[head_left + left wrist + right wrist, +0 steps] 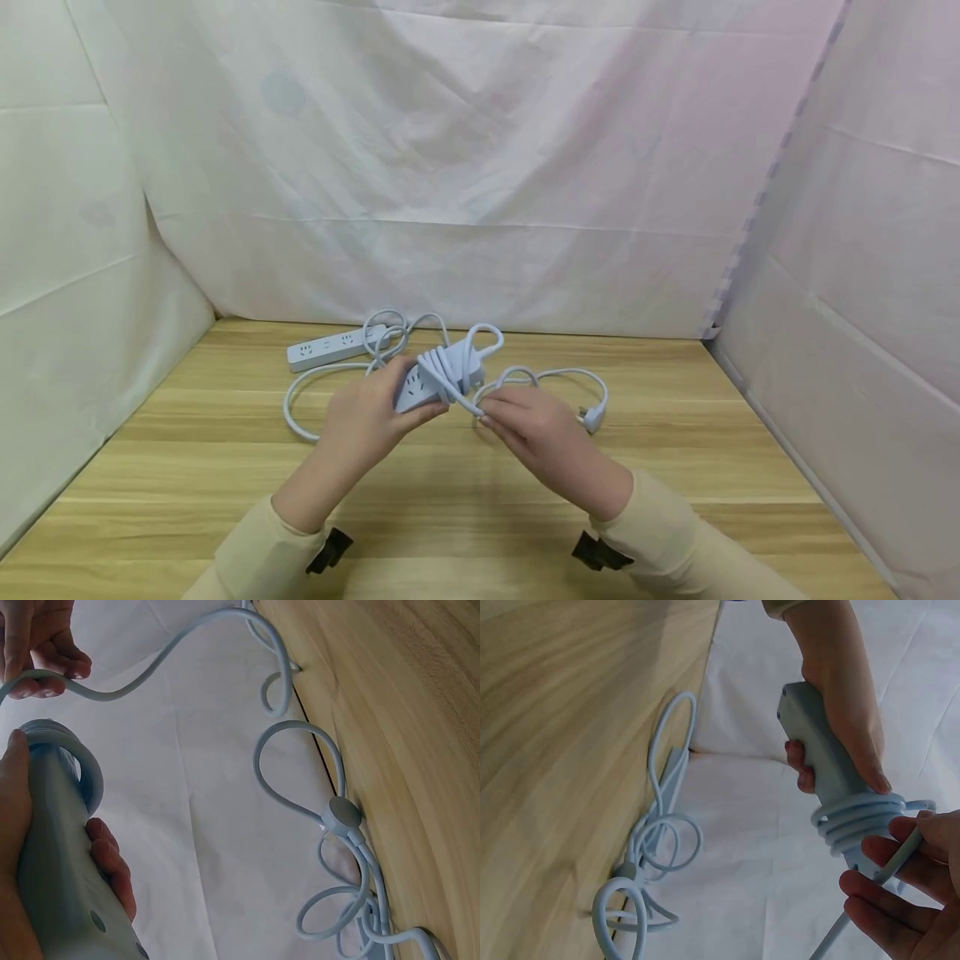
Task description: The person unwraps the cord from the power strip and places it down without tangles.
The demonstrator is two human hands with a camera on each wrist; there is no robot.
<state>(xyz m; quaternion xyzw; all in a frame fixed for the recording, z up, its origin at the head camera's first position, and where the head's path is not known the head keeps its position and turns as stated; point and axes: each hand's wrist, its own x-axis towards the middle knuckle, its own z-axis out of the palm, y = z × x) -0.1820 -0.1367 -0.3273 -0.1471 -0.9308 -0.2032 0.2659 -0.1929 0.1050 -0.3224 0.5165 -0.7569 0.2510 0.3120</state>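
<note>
My left hand (367,417) grips a white power strip (408,395) around its body, raised above the table. Several turns of its white cord (851,821) are wound around the far end of the strip, and one loop sticks up there. With fingers and thumb, my right hand (536,427) pinches the cord just to the right of these turns. From the right hand the loose cord trails off. A plug (594,418) with metal prongs lies on the table beyond the right hand.
A second white power strip (322,351) lies at the back left of the wooden table (465,525), its cord looping loosely beside it. White cloth (465,167) hangs behind the table and at both sides.
</note>
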